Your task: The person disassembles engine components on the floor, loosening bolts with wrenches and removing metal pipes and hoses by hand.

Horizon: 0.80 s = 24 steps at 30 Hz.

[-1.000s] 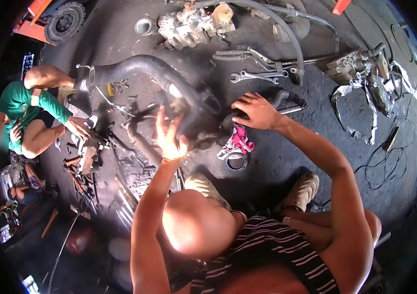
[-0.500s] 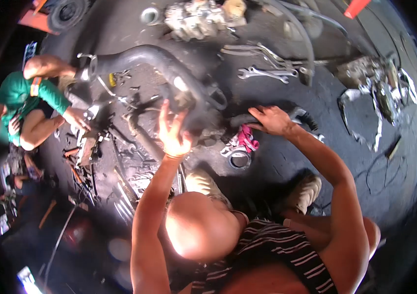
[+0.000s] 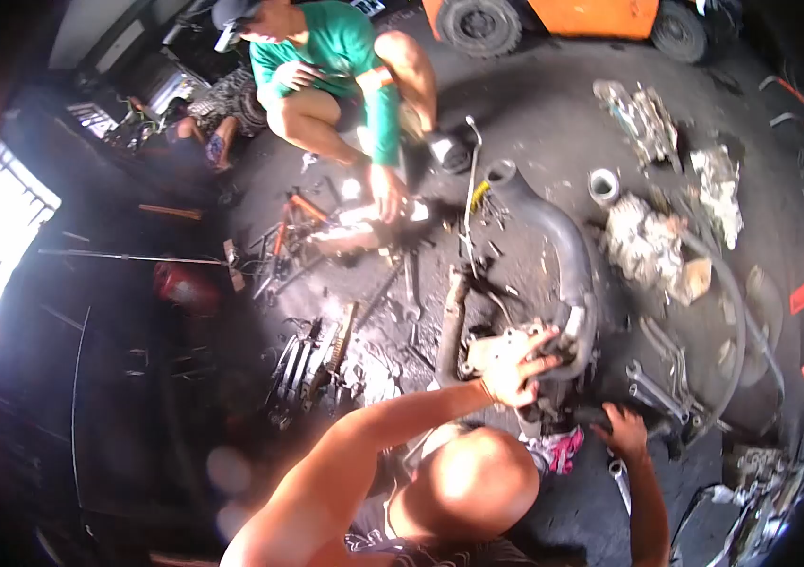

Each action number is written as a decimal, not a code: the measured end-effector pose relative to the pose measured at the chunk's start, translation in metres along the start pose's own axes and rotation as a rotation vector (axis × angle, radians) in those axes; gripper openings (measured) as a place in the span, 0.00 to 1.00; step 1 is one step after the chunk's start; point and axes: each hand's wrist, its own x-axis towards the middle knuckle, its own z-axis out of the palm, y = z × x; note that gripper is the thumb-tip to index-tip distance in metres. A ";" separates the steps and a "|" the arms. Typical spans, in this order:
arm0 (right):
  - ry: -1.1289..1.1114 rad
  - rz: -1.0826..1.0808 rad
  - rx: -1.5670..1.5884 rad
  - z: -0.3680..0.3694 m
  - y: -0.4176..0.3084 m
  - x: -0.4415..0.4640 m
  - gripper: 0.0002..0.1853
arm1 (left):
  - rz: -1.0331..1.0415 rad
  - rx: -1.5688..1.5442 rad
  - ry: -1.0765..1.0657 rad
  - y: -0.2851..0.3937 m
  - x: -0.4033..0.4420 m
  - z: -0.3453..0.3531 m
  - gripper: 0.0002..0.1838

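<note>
My left hand (image 3: pixel 513 367) lies with spread fingers against a metal part (image 3: pixel 492 350) near the lower end of a big curved dark hose (image 3: pixel 567 250). To its right, my right hand (image 3: pixel 623 427) rests by a dark pipe (image 3: pixel 591 416); its fingers are partly bent, and whether they grip the pipe is hard to tell. A pink and white cloth (image 3: pixel 564 452) lies between the hands, close to my knee. Wrenches (image 3: pixel 657 392) are on the floor beyond my right hand.
A person in a green top (image 3: pixel 338 42) squats ahead, one hand on metal parts (image 3: pixel 355 236). An orange vehicle (image 3: pixel 596 17) stands behind. Engine parts (image 3: pixel 648 241) and a long hose (image 3: pixel 735 321) lie right; tools (image 3: pixel 312 369) lie left.
The view has swung left, so the co-worker and the hose appear farther right. My left hand still has its fingers spread near the metal part; my right hand remains by the dark pipe.
</note>
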 end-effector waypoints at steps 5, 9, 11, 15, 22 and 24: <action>0.058 -0.035 0.007 -0.006 -0.007 0.000 0.30 | 0.077 0.034 0.084 0.007 0.007 -0.008 0.32; 0.056 -0.052 0.040 -0.012 -0.014 -0.005 0.29 | -0.029 -0.018 0.011 0.014 -0.001 -0.017 0.35; 0.046 -0.049 0.045 -0.010 -0.016 -0.004 0.30 | -0.280 -0.213 -0.021 0.018 -0.005 -0.048 0.35; -0.016 0.042 0.062 -0.018 -0.025 -0.005 0.30 | -0.446 0.133 0.508 -0.108 -0.024 -0.087 0.34; -0.085 0.114 -0.014 -0.016 -0.027 -0.002 0.33 | -1.164 0.208 0.462 -0.274 -0.029 -0.287 0.45; -0.089 0.112 -0.021 -0.016 -0.028 -0.002 0.33 | -1.213 -0.004 0.505 -0.270 -0.017 -0.314 0.45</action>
